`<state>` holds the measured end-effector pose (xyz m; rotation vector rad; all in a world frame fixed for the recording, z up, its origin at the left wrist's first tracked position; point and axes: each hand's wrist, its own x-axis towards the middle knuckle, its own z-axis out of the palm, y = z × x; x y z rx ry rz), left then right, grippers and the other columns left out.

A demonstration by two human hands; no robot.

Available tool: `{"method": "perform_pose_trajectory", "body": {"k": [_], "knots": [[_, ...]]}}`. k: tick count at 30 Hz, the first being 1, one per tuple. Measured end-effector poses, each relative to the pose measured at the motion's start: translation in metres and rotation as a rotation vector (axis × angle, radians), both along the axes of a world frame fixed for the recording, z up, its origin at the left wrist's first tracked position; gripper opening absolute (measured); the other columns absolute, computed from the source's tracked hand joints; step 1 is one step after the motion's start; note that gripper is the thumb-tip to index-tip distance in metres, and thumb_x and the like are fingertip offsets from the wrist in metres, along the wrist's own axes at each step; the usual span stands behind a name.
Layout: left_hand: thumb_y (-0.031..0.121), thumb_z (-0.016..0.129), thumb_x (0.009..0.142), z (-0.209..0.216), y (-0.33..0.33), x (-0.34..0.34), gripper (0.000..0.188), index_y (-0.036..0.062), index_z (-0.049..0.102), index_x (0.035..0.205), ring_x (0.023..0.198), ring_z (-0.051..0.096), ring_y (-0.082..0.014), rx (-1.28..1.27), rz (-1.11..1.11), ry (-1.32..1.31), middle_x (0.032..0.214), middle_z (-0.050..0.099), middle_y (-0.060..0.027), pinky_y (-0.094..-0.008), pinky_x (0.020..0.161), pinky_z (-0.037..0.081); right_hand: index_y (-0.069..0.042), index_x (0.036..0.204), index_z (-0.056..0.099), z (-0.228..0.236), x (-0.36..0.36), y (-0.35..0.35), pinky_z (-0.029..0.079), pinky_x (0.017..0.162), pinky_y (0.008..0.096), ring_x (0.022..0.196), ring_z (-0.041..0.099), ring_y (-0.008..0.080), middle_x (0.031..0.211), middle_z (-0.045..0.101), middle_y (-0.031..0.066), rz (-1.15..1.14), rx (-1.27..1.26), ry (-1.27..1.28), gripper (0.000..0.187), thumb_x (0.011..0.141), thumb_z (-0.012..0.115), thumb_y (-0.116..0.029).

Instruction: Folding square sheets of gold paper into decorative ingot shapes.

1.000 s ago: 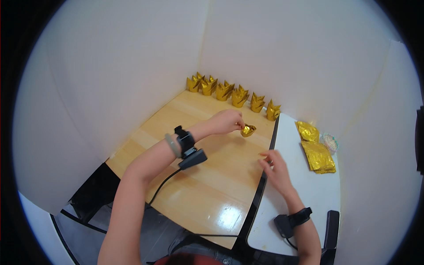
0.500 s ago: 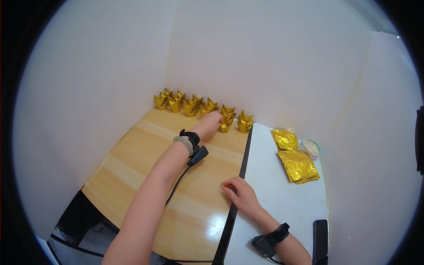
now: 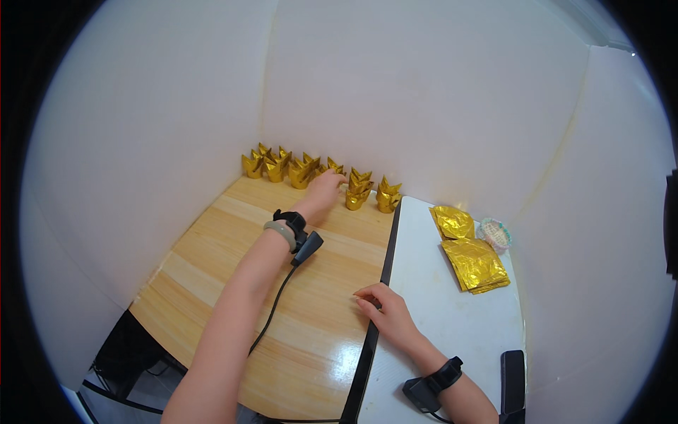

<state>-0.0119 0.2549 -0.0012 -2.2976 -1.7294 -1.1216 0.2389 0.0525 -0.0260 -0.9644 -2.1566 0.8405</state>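
Note:
A row of shiny folded gold-paper ingots [image 3: 304, 172] with pointed tips stands along the back wall, some nested in stacks. My left hand [image 3: 325, 192] reaches over the wooden tabletop to the fourth stack [image 3: 334, 167] from the left and covers its lower part. Its fingers are mostly hidden behind the back of the hand, so I cannot tell whether they grip that stack. Just to the right of this hand stands another gold-paper stack [image 3: 357, 195]. My right hand [image 3: 387, 312] rests at the seam of the two tables, loosely curved and holding nothing, thumb and fingers apart.
Flat gold paper sheets [image 3: 474, 266] lie in piles on the white table [image 3: 431, 318] at right, beside a small round pastel-edged item [image 3: 495, 235]. A black object [image 3: 512, 381] sits at the near right edge. White walls enclose the back and sides.
My left hand has moved slightly left, from the fifth stack to the fourth, leaving the fifth more exposed. The view has shifted a little. My right hand stays in place.

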Motion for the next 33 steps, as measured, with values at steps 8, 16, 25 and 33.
{"method": "perform_pose_trajectory", "body": {"k": [8, 16, 25, 33], "knots": [[0.014, 0.057, 0.085, -0.023, -0.027, -0.005, 0.029, 0.0012, 0.062, 0.11, 0.099, 0.06, -0.0281, -0.507, -0.342, -0.025, 0.115, 0.061, -0.015, -0.0366, 0.081, 0.048, -0.001, 0.107, 0.058, 0.012, 0.07, 0.054, 0.046, 0.084, 0.0359, 0.099, 0.057, 0.0267, 0.104, 0.06, 0.0127, -0.32, 0.305, -0.106, 0.028, 0.083, 0.065, -0.015], [0.013, 0.055, 0.086, -0.043, -0.009, 0.005, 0.044, 0.0023, 0.046, 0.128, 0.117, 0.041, -0.0307, -0.363, -0.388, 0.125, 0.128, 0.049, -0.0146, -0.0376, 0.103, 0.028, 0.002, 0.126, 0.044, 0.005, 0.128, 0.077, 0.025, 0.106, 0.0473, 0.128, 0.033, 0.0359, 0.134, 0.041, 0.022, -0.777, 0.505, -0.666, 0.062, 0.079, 0.068, -0.031], [0.011, 0.06, 0.08, -0.055, -0.004, 0.003, 0.033, 0.002, 0.056, 0.111, 0.112, 0.045, -0.034, -0.308, -0.364, -0.033, 0.118, 0.054, -0.0152, -0.0384, 0.097, 0.036, 0.003, 0.127, 0.043, -0.007, 0.142, 0.078, 0.028, 0.104, 0.046, 0.125, 0.037, 0.0373, 0.133, 0.043, 0.0217, -0.785, 0.362, -0.695, 0.065, 0.079, 0.067, -0.035], [0.009, 0.063, 0.075, -0.058, 0.0, 0.002, 0.019, 0.003, 0.06, 0.092, 0.108, 0.047, -0.0352, -0.166, -0.171, -0.192, 0.105, 0.053, -0.0209, -0.0381, 0.093, 0.039, 0.002, 0.122, 0.046, -0.011, 0.143, 0.08, 0.036, 0.098, 0.0466, 0.119, 0.042, 0.0369, 0.129, 0.046, 0.0213, -0.757, 0.392, -0.691, 0.058, 0.08, 0.066, -0.033]]}}
